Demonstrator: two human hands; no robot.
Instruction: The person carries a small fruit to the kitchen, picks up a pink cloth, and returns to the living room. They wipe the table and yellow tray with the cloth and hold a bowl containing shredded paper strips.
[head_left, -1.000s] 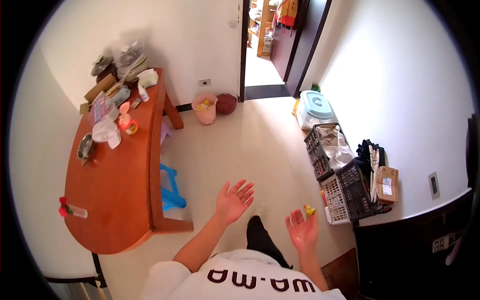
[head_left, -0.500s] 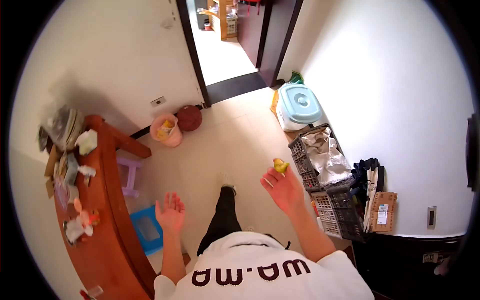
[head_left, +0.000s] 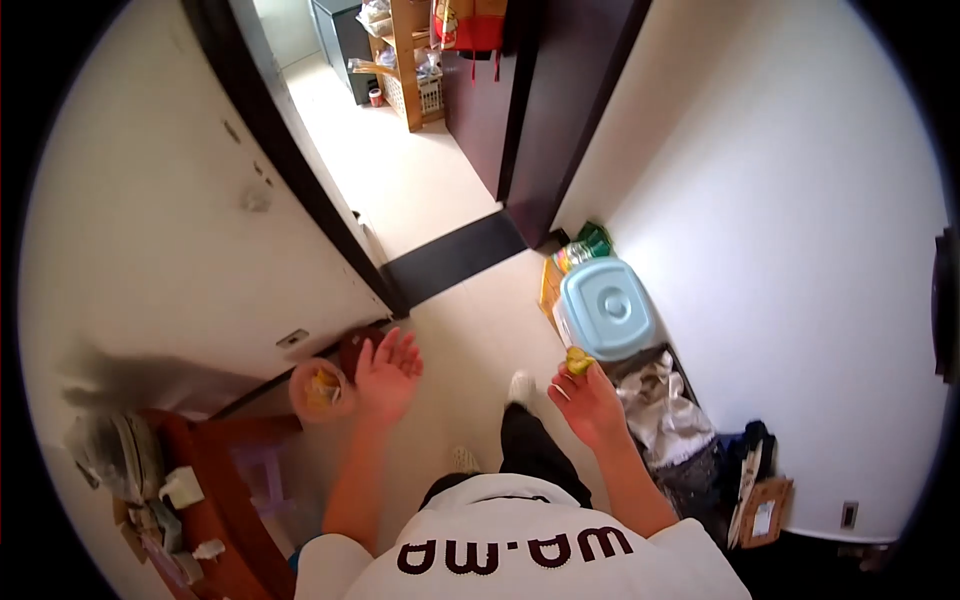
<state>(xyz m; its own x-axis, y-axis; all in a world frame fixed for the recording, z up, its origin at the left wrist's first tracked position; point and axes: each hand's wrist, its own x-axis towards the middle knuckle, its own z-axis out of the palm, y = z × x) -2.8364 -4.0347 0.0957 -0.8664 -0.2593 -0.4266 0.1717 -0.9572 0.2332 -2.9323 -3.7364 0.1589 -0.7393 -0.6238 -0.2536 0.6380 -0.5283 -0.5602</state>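
Held between the thumb and fingers of my right hand (head_left: 588,400) is a small yellow-green thing (head_left: 579,360); its kind is too small to make out. My left hand (head_left: 390,372) is raised with its fingers apart and nothing in it. Behind that hand, near the wall, are a pink bin (head_left: 318,404) with yellow scraps inside and a dark red ball (head_left: 360,346), partly covered by the hand. Close beyond my right hand stands a storage box with a light blue lid (head_left: 608,308).
An open doorway with a dark threshold (head_left: 455,258) lies ahead, and a wooden shelf (head_left: 403,65) stands beyond it. A reddish wooden table (head_left: 215,500) holds bags at left. Along the right wall are a crate with pale cloth (head_left: 665,410) and a cardboard box (head_left: 766,510).
I have moved forward, so the doorway, bin and blue-lidded box appear nearer. My left hand has risen towards the bin and ball. The yellow-green thing stays in my right hand.
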